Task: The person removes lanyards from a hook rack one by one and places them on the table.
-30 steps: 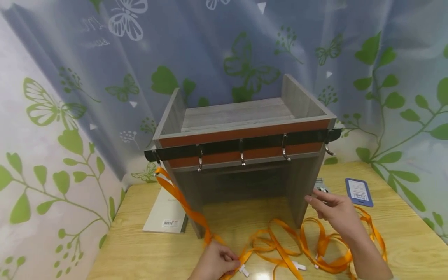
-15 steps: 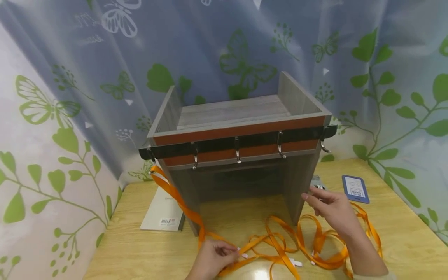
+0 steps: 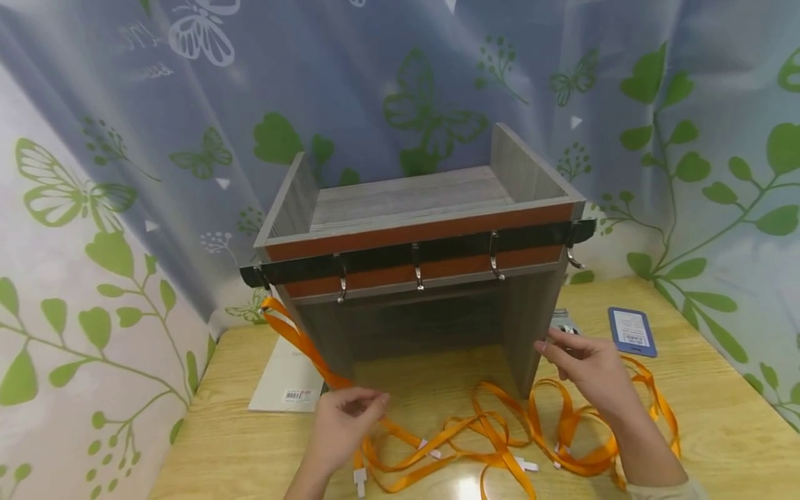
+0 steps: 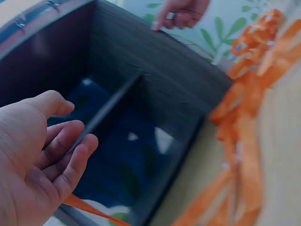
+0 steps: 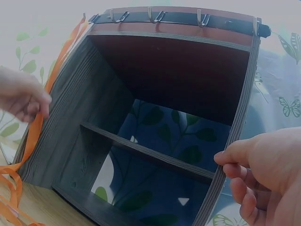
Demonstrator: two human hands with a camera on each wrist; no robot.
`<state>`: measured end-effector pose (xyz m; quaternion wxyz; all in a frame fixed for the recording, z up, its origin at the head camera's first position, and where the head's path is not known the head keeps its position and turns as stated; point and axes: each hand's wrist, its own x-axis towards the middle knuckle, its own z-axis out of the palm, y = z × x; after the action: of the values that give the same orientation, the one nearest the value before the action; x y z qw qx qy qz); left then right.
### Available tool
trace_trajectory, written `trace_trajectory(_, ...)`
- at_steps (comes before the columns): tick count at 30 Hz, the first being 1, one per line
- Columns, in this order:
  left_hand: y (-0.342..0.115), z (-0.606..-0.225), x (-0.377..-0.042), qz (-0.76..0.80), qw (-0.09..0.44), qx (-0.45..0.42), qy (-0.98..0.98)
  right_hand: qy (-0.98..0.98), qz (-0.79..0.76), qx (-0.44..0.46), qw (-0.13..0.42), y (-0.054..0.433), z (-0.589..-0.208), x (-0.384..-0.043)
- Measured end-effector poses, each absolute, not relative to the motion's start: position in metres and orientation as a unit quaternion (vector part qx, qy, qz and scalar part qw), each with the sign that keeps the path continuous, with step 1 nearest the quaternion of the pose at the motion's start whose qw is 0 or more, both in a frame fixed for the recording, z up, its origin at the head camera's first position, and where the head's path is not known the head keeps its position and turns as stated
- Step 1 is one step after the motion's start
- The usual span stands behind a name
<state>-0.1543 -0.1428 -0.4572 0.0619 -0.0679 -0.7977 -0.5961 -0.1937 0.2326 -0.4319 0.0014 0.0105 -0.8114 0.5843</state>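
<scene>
A grey wooden shelf stands on the table, its orange-brown front band crossed by a black hook rail. From the leftmost hook hangs an orange lanyard. My left hand is beside the hanging lanyard, low in front of the shelf's left panel. Thumb and fingers are loosely bent and apart in the left wrist view, with nothing between them. My right hand holds the front edge of the right side panel, thumb on the edge and fingers along the outer face. Several orange lanyards lie tangled before the shelf.
A pale box or book with a barcode label lies left of the shelf. To the right lies a blue card holder; a small grey item is partly hidden behind my right hand. A patterned curtain hangs behind.
My left hand has moved up and left from the lanyards on the table, uncovering a white clip at the lanyard's end. My right hand stays at the panel edge. The view shifts slightly.
</scene>
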Motion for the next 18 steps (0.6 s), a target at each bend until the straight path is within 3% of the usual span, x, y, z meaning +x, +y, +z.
trace_trajectory(12, -0.164, -0.430, -0.149, -0.613, 0.240, 0.033, -0.752, -0.813, 0.582, 0.010, 0.005, 0.232, -0.432, -0.196)
trace_trajectory(18, -0.169, -0.433, -0.154, -0.635, 0.250, 0.077, -0.727, -0.807, 0.590, 0.013, 0.001, 0.233, -0.432, -0.194)
